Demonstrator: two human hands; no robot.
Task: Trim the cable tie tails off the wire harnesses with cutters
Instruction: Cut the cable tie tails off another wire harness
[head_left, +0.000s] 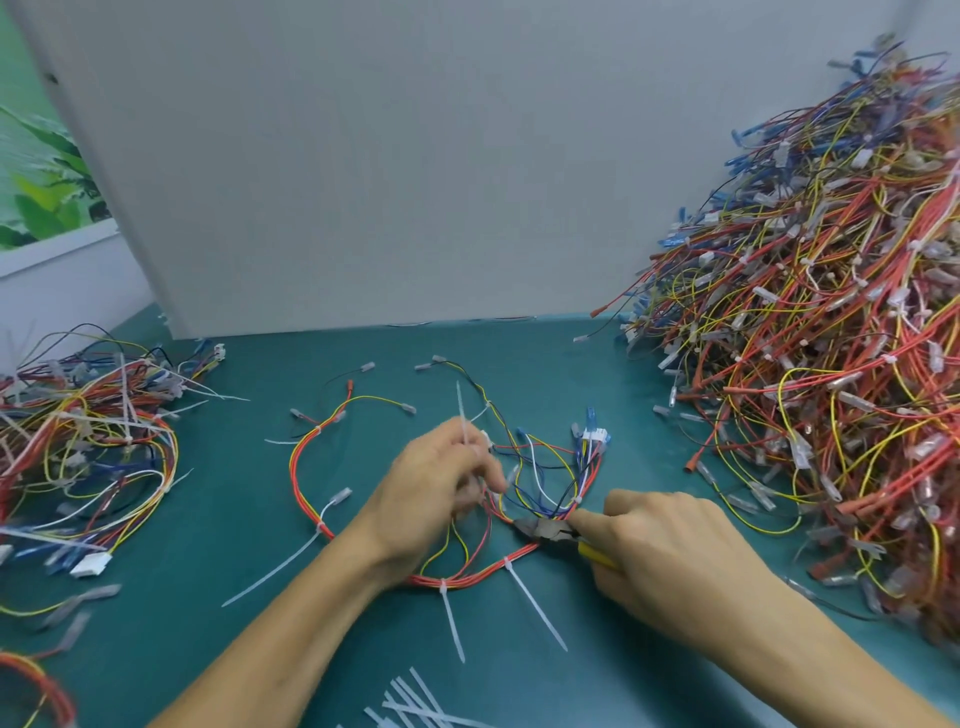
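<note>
A grey panel (389, 156) stands on a teal table (208, 545). Left of the panel, green leaves (41, 171) show above a white ledge (57, 249).

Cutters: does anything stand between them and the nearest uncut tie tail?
Nothing visible does. The cutters in the right hand are beside the red wire bundle, and the nearest tail lies free on the green mat just below.

On the green table (234, 519) the left hand (441, 483) grips a looped wire harness (478, 574), a white tie tail (460, 410) poking up past its fingers. The right hand (670, 551) holds yellow-handled cutters (545, 530), nose against the red wires. Untrimmed tails (535, 608) stick out nearer the person. A huge harness heap (805, 338) rises on the right, with a smaller pile (88, 441) on the left.
</note>
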